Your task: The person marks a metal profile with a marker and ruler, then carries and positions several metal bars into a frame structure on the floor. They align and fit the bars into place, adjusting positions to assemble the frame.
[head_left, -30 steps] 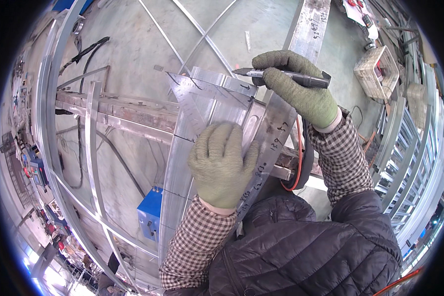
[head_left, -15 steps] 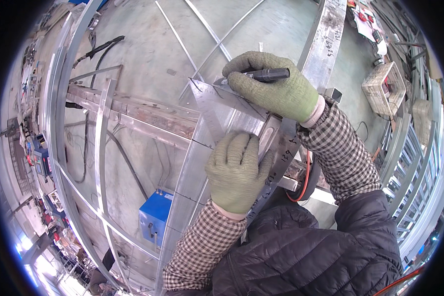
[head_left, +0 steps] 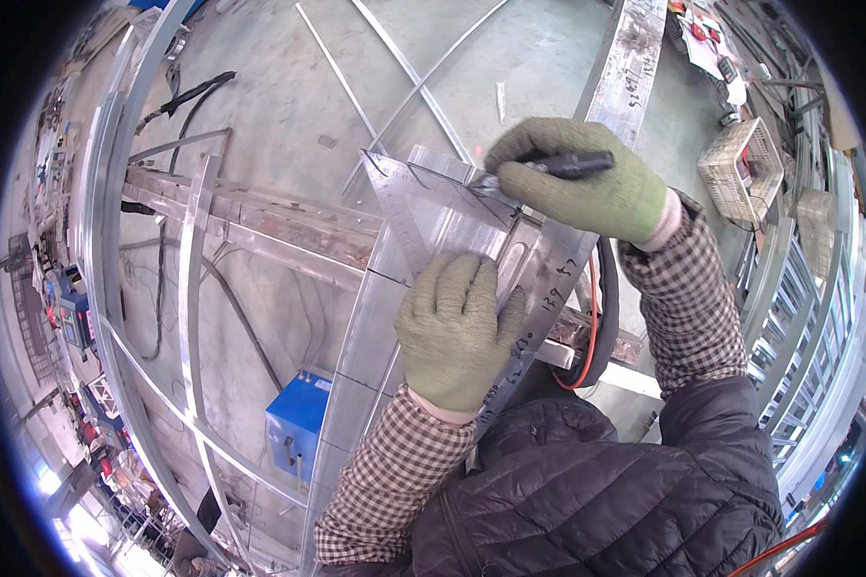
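My right hand (head_left: 587,183), in a green glove, is closed around a black marker (head_left: 579,165). The marker's tip end is over the far edge of a metal set square (head_left: 394,197). This triangular square lies across a silver metal profile (head_left: 368,322), which has dark lines drawn across it. My left hand (head_left: 455,332), gloved alike, presses on the profile and square with its fingers together. The square's thick slotted bar (head_left: 518,252) runs between my left forefinger and thumb. Beneath my left fingers the contact is hidden.
A metal beam with handwritten marks (head_left: 625,82) extends away at the right. A rusty crossbeam (head_left: 269,216) comes in from the left. Below it stands a blue box (head_left: 298,423). A white plastic crate (head_left: 741,173) and an orange hose (head_left: 587,356) are on the right.
My right hand and the marker have moved right along the square's far edge. My left hand stays on the square. The whole view has shifted slightly.
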A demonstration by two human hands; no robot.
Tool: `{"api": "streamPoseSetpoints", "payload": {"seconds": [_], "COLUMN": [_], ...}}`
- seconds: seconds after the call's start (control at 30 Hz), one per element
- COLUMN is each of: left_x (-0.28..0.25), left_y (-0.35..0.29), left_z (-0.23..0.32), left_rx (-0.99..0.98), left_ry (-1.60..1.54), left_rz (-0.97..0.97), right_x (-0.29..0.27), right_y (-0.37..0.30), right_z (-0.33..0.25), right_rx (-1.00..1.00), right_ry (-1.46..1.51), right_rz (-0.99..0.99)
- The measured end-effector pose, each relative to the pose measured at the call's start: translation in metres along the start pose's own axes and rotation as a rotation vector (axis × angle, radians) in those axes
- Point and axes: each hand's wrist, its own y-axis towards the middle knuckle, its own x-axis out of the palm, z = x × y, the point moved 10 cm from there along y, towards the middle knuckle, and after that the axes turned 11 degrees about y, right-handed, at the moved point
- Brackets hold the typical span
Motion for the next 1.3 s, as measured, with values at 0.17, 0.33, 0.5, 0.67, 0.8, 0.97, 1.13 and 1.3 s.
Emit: {"api": "streamPoseSetpoints", "payload": {"seconds": [0.17, 0.33, 0.5, 0.67, 0.8, 0.97, 1.13, 1.3], "left_x": [-0.003, -0.003, -0.014, -0.031, -0.038, -0.034, -0.031, -0.032], "left_y": [0.0, -0.005, -0.034, -0.074, -0.085, -0.086, -0.087, -0.087], "left_z": [0.001, 0.001, -0.005, -0.017, -0.017, -0.019, -0.02, -0.018], "left_rx": [0.007, -0.003, -0.051, -0.11, -0.103, -0.11, -0.092, -0.094], "left_ry": [0.007, 0.005, 0.016, 0.04, 0.016, 0.039, 0.037, 0.051], "left_rz": [0.018, 0.017, 0.018, 0.008, 0.027, 0.049, 0.062, 0.047], "right_x": [-0.029, -0.044, 0.002, 0.016, 0.018, 0.014, 0.013, 0.002], "right_y": [-0.044, -0.055, -0.033, -0.017, -0.012, -0.007, -0.009, -0.018], "right_z": [0.0, 0.008, 0.021, 0.011, 0.008, 0.011, 0.009, 0.007], "right_rx": [0.097, 0.017, -0.036, -0.028, -0.027, -0.057, -0.041, -0.069], "right_ry": [-0.098, 0.328, 0.353, 0.223, 0.197, 0.206, 0.16, 0.297], "right_rz": [-0.081, 0.178, 0.207, 0.193, 0.175, 0.25, 0.219, 0.313]}}
